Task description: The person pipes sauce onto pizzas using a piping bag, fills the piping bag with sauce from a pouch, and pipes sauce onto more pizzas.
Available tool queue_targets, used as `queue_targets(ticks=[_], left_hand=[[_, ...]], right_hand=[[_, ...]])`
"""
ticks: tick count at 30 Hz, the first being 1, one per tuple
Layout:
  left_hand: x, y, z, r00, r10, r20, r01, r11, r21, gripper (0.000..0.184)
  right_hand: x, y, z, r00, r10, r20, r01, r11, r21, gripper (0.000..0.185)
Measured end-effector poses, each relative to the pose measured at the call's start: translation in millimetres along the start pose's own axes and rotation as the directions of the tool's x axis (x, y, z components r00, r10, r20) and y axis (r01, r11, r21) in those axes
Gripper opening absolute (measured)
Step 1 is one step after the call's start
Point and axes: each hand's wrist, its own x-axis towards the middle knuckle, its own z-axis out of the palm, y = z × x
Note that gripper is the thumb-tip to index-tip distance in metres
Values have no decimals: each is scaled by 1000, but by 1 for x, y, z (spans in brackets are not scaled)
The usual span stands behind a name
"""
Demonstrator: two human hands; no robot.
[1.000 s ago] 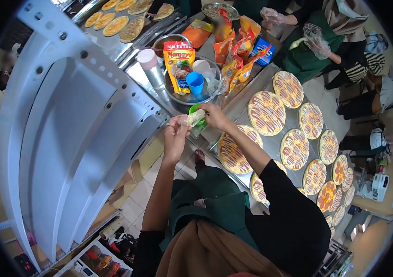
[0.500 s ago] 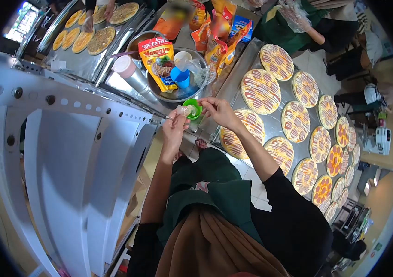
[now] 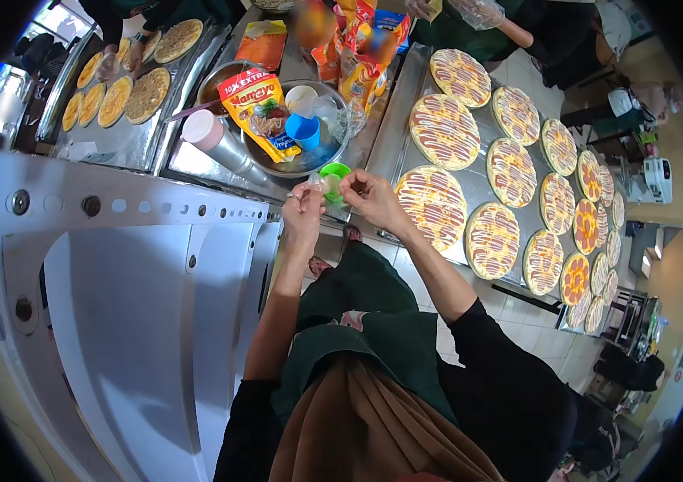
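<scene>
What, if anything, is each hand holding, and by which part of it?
The left hand holds clear plastic by its left end; whether the right hand holds anything cannot be told.

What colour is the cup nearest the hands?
The cup is bright green, best seen in the head view.

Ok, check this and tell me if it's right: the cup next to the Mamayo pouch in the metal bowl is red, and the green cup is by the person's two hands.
The colour is wrong: the cup next to the Mamayo pouch in the metal bowl is blue, as the head view shows. The green cup is by the left hand and right hand.
</scene>
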Motion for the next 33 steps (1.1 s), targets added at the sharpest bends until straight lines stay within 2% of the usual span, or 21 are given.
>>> queue_targets(ticks=[1, 4, 7, 13, 16, 19, 22, 25, 28, 31, 33], left_hand=[[2, -2, -2, 1000, 27, -11, -27, 1000, 4, 23], [8, -2, -8, 1000, 12, -16, -12, 1000, 8, 21], [11, -1, -6, 1000, 22, 7, -22, 998, -65, 21], [14, 1, -1, 998, 44, 35, -40, 993, -112, 23], [15, 1, 0, 996, 76, 39, -71, 989, -129, 27], [15, 3, 2, 997, 67, 38, -60, 987, -148, 30], [16, 4, 5, 997, 80, 20, -77, 991, -111, 32], [19, 2, 7, 991, 137, 9, -135, 984, -114, 29], [19, 7, 10, 987, 159, 22, -156, 983, -98, 23], [20, 1, 12, 987, 163, -2, -163, 983, -83, 17], [18, 4, 10, 991, 131, -8, -131, 991, -11, 14]], right_hand=[[0, 0, -6, 996, 92, 11, -93, 994, 49, 15], [6, -3, -19, 981, 121, 149, -141, 981, 132, 17], [8, -11, -18, 970, 104, 218, -161, 951, 265, 24], [19, -14, -19, 958, 99, 268, -171, 950, 261, 31], [24, -16, -22, 951, 158, 266, -237, 925, 298, 26], [29, -6, -27, 933, 260, 249, -322, 912, 252, 24], [30, -13, -20, 989, 85, 118, -91, 995, 40, 20], [31, -16, -11, 995, 9, 98, -14, 999, 46, 19], [29, -27, -9, 986, -137, 93, 153, 966, -209, 17], [36, -19, -14, 990, -108, 88, 128, 956, -264, 17], [39, -12, -17, 994, -84, 74, 97, 977, -191, 15]])
